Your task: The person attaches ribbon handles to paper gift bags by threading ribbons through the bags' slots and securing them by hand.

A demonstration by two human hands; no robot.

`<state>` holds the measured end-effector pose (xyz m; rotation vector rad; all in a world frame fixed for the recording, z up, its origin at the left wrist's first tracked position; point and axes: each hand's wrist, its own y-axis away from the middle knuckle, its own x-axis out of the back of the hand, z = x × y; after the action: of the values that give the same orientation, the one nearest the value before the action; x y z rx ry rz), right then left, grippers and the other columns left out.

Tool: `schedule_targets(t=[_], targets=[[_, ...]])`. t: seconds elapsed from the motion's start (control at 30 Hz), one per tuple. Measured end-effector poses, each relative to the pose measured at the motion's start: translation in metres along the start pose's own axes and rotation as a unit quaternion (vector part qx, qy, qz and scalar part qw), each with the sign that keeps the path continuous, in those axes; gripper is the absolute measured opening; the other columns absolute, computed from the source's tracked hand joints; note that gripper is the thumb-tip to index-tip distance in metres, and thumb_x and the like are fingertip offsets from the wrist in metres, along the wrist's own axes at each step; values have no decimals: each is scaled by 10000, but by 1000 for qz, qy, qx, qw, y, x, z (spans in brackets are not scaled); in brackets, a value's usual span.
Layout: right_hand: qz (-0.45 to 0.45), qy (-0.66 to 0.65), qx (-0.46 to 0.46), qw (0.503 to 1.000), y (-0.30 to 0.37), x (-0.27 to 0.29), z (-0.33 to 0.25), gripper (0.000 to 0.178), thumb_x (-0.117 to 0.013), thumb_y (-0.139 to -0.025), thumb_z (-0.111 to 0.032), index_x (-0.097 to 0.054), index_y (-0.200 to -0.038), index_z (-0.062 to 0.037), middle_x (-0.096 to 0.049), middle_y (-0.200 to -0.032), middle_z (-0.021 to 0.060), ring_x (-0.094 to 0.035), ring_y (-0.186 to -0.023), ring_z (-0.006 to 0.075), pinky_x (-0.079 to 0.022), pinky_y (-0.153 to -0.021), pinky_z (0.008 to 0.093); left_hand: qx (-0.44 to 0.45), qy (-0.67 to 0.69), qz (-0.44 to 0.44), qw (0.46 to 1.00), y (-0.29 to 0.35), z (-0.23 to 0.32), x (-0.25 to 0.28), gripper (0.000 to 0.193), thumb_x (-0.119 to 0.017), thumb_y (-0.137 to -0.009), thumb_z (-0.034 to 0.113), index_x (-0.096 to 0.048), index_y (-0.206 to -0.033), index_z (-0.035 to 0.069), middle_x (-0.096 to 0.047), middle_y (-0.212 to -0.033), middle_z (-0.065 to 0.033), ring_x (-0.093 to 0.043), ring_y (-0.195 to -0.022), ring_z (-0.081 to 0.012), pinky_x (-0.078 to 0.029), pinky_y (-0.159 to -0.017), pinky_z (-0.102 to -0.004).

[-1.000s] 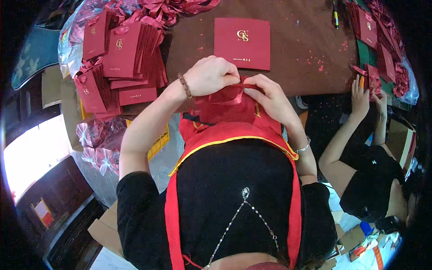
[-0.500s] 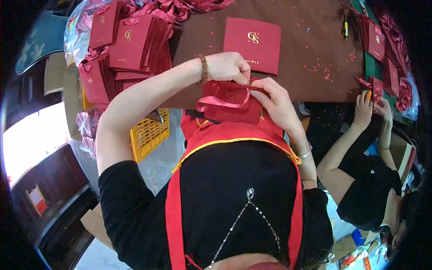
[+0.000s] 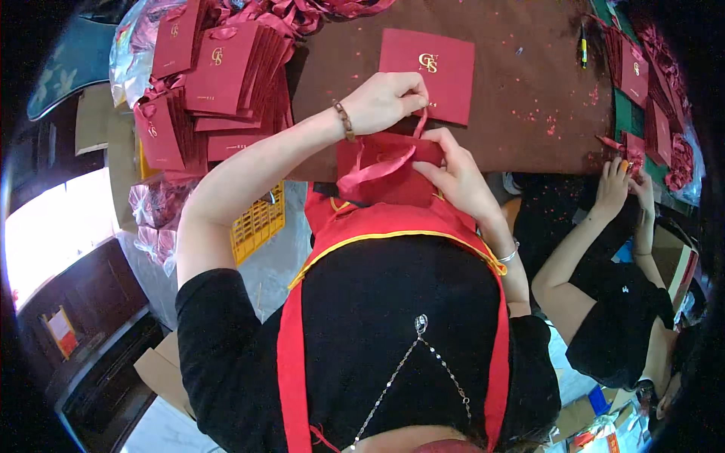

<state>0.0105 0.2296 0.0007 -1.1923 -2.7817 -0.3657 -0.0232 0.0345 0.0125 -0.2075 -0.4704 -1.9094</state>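
A dark red paper gift bag [image 3: 393, 177] rests at the table's near edge, against my red apron. My right hand [image 3: 461, 177] grips its upper right edge, thumb on the near face and fingers behind. Above the bag, my left hand [image 3: 391, 102] pinches a pink-red ribbon [image 3: 421, 124] that runs taut down to the bag's top edge. Another length of the ribbon hangs in a loose loop over the bag's near face. Just beyond my hands a flat red bag [image 3: 427, 75] with a gold emblem lies on the brown tablecloth.
Stacked red bags [image 3: 226, 75] with ribbon handles stand at the left, beside heaped ribbons [image 3: 291, 15]. A yellow crate [image 3: 258, 223] sits below the table's left side. To the right, a co-worker's hands [image 3: 613, 185] handle a red piece near more bags. A pen [image 3: 583, 51] and red scraps lie on the cloth.
My left hand has moved up and away from the bag, drawing the ribbon taut above its edge. My right hand stays on the bag, whose top now shows more openly.
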Motion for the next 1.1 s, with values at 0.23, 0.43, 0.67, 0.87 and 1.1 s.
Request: schedule_targets(t=[0.23,0.43,0.67,0.87,1.1], targets=[[-40,6,15,999,4,6,-1,324,-641,-802,-59,-452,-1063,-30,-571,-721,47,-478,-535,51,-388,-468,238,-30,-14,124,992,-34,2,54,165,-568,-868,196,-607,-931,49,-535,-643,52,-418,-475,-18,-318,-418,-172],[-9,-271,10,962,1,7,12,386,-591,-795,94,-409,-1085,-85,-557,-1012,43,-550,-894,111,-469,-774,249,-100,225,193,950,-22,2,64,370,-515,-902,173,-459,-1249,56,-587,-991,-17,-554,-865,-97,-442,-724,-230],[-15,-373,169,912,-26,11,29,281,-627,-721,112,-507,-892,-76,-476,-1193,85,-480,-1103,179,-441,-856,292,-70,394,-25,916,30,-34,-36,362,-464,-926,214,-446,-1245,46,-470,-1213,-57,-404,-1189,-158,-318,-1005,-304],[278,-255,73,923,-28,25,32,258,-610,-833,-88,-528,-1075,-55,-559,-1015,35,-530,-874,100,-429,-774,231,115,399,161,895,26,-14,-28,356,-570,-876,149,-455,-1189,27,-563,-973,-53,-544,-878,-106,-466,-770,-250],[233,74,137,960,-14,32,7,120,-695,-731,-60,-612,-812,-29,-593,-824,67,-560,-747,151,-443,-610,266,162,395,219,877,38,-48,-15,455,-548,-818,-15,-359,-1228,41,-580,-883,-70,-573,-800,-141,-497,-669,-298]])
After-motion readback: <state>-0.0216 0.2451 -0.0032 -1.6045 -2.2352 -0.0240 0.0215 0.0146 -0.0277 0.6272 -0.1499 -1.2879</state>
